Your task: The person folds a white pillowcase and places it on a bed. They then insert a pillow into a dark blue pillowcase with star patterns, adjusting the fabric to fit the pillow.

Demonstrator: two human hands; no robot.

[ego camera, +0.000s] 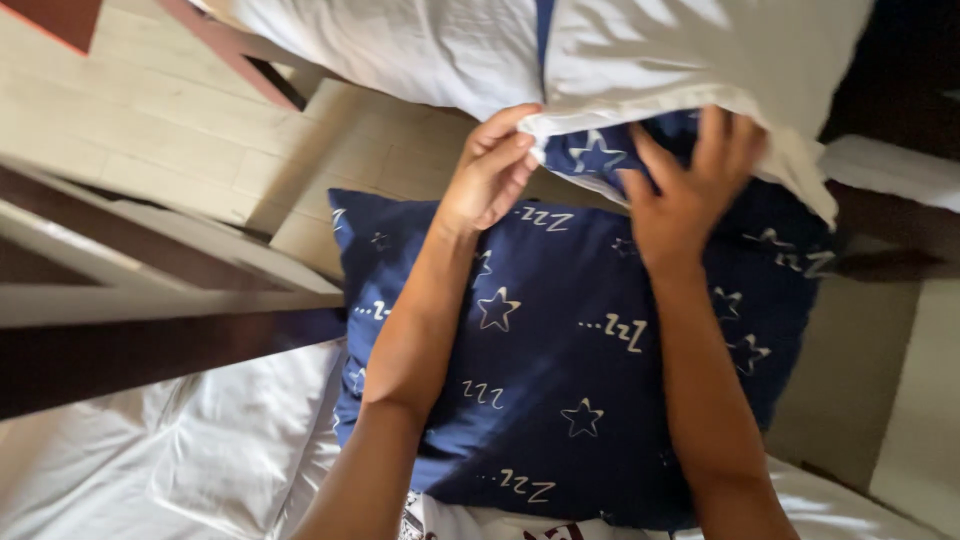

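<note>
Holding a navy star-print pillow (570,370) upright over the bed (180,450), top end already tucked into a white pillowcase (690,60). Pillow looks light, soft and floppy, so the case hem seems the best place to hold. Left hand (490,175) pinches the hem at the corner. Right hand (690,195) lies spread, fingers under the hem. Wooden frame (150,290) crowds the left; floor (150,130) beyond.
</note>
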